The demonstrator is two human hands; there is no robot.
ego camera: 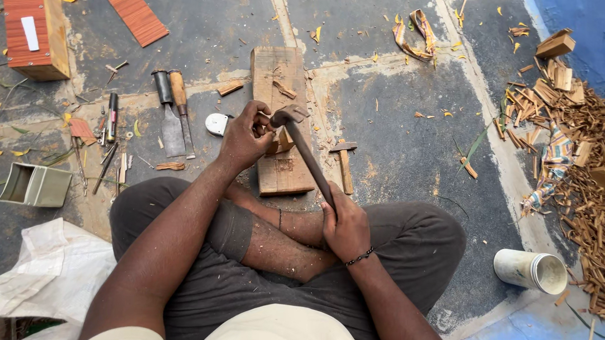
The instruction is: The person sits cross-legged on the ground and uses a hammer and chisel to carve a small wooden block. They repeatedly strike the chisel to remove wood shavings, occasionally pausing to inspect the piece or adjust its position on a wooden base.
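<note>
On the worn plank (pixel 280 169), a small, pale-brown wood piece (pixel 281 142) lies.

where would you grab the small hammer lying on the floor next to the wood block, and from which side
Take the small hammer by its wooden handle, near the lower end closest to the person's right knee. It lies flat with its metal head pointing away, beside the wood block, so the handle end is free. Come from above on the right, where the floor is bare; the right hand is nearest but holds the big hammer.

Brown wooden block (pixel 282 122); dark hammer (pixel 303 146); striped cloth (pixel 414 34); white cup (pixel 531 270).
</note>
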